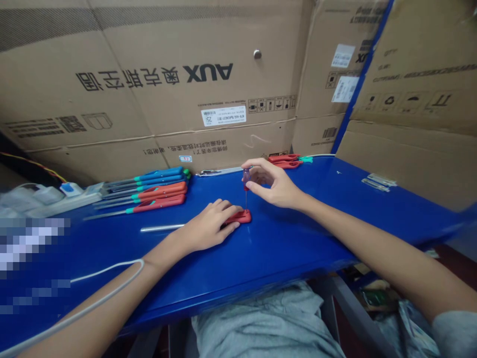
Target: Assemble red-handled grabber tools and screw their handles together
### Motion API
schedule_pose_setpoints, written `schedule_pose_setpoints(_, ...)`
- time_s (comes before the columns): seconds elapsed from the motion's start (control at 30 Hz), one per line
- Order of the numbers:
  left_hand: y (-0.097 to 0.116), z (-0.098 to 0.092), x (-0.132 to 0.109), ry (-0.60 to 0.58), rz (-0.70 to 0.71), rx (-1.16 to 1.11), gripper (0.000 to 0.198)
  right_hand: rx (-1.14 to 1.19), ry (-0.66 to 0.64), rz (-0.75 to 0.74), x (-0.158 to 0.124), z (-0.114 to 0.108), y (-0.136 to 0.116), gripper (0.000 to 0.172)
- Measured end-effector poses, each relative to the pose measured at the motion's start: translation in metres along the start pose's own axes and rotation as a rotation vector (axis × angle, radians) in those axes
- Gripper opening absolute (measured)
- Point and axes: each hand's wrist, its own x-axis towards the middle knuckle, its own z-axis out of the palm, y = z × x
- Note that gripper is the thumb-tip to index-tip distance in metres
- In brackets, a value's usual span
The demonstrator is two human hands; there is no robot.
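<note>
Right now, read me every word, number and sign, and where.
"AUX": back carton, upside down.
"奥克斯空调": same carton.
"谢谢您": same carton.
"25", as seen: white label.
Recycling, umbrella, arrow signs: right carton.
Too small or blurred: blue-edged sticker, labels on middle carton, remaining print.

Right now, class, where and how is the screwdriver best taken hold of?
I'd take the screwdriver by its thicker handle, coming from the right: it stands upright, its thin shaft running down to the red-handled tool. The right hand grips there, clear of the left hand below.
</note>
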Motion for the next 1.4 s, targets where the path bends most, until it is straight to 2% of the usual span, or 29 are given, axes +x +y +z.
schedule_pose_setpoints(0.83, 0.0005, -0.0011, -0.0004, 0.003, 0.004, -0.003, 0.034, -0.007, 0.013, 0.024, 0.0001, 0.0007, 0.0002, 0.032)
schedule_pose_setpoints(1.4, 0.0006, -0.0009, -0.0009, 0.002, 0.009, 0.000, 0.035, 0.023, -0.025, 0.025, 0.0002, -0.0003, 0.0024, 0.034)
